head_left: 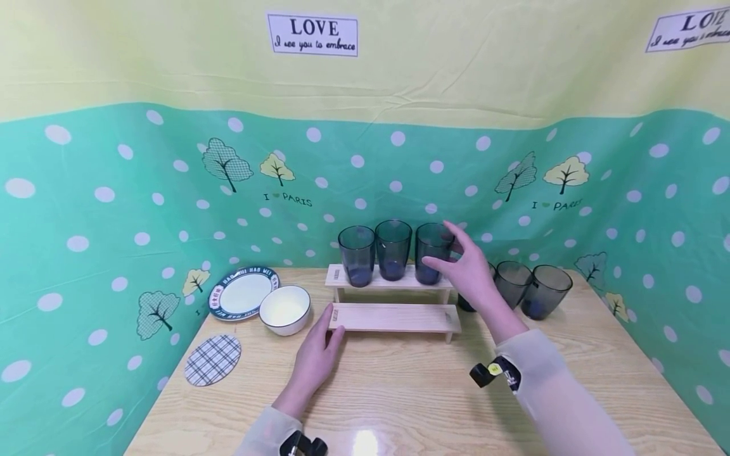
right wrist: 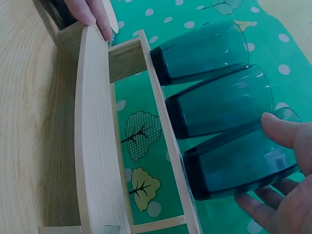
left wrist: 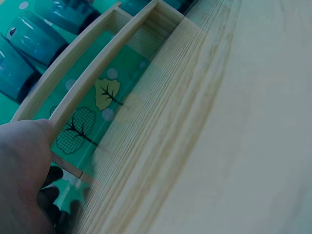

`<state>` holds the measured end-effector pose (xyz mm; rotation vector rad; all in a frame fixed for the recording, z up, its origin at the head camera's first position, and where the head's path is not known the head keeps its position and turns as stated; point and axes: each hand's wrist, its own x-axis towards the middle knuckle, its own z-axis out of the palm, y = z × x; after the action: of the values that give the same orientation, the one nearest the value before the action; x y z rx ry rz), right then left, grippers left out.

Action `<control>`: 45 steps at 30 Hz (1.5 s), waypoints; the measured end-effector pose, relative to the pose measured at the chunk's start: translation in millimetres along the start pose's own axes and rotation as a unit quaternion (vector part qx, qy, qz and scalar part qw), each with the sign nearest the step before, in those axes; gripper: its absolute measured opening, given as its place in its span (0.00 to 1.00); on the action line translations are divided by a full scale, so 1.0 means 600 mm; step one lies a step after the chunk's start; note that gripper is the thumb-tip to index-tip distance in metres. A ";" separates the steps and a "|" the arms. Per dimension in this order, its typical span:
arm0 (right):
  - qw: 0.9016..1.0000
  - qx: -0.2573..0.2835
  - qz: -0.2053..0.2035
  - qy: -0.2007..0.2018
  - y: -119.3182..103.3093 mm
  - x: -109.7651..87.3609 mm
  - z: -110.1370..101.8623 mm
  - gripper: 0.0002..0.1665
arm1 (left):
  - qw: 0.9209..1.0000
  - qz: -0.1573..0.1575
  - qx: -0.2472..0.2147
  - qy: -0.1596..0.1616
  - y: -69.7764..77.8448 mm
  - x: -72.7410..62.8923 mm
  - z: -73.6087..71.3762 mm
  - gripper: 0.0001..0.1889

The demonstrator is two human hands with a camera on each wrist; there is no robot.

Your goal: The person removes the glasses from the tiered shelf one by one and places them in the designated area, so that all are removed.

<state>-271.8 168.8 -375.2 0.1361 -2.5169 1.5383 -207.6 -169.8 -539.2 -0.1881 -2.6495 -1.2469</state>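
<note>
Three dark tinted glasses [head_left: 357, 256] stand upright in a row on the upper board of a two-step wooden rack [head_left: 393, 316]. My right hand [head_left: 472, 269] curves round the rightmost glass [right wrist: 239, 163], thumb across its near side and fingers round the far side. That glass's base is on the upper board. At the left end of the lower step, my left hand [head_left: 316, 354] grips the board, its thumb on the front edge. In the left wrist view, the fingers of that hand [left wrist: 22, 165] are partly hidden behind the wood.
To the right, partly behind my right forearm, stand more tinted glasses [head_left: 546, 291] on the wooden table [head_left: 399, 392]. Left of the rack are a white bowl [head_left: 285, 310], a blue-rimmed plate [head_left: 244, 294] leaning behind it, and a checked oval mat [head_left: 213, 360]. A patterned cloth [head_left: 365, 158] hangs behind.
</note>
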 end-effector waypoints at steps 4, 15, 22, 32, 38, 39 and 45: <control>1.000 0.002 0.003 0.000 -0.003 -0.010 -0.006 0.59 | 1.000 0.001 0.002 -0.002 0.000 0.000 -0.001 0.35; 1.000 0.002 0.003 -0.007 -0.012 -0.054 -0.031 0.60 | 1.000 -0.009 -0.001 -0.005 -0.001 0.001 0.000 0.36; 1.000 -0.008 -0.002 -0.004 -0.009 -0.080 -0.050 0.61 | 1.000 -0.005 0.002 -0.003 -0.001 0.000 0.000 0.35; 1.000 -0.024 0.008 0.015 0.002 -0.113 -0.075 0.60 | 1.000 -0.008 -0.004 -0.004 0.000 0.002 -0.001 0.35; 0.998 -0.046 0.003 0.030 0.013 -0.127 -0.089 0.60 | 1.000 -0.007 -0.002 -0.004 0.000 0.002 -0.002 0.35; 0.998 -0.050 0.003 0.033 0.016 -0.129 -0.092 0.60 | 1.000 -0.006 -0.002 -0.004 0.000 0.002 -0.002 0.35; 0.998 -0.046 0.011 0.042 0.034 -0.140 -0.105 0.60 | 1.000 -0.005 -0.003 -0.005 -0.002 0.003 0.000 0.36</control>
<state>-186.2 232.4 -382.6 0.0318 -2.5258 1.4025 -209.8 -170.6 -539.4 -0.1830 -2.6595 -1.2608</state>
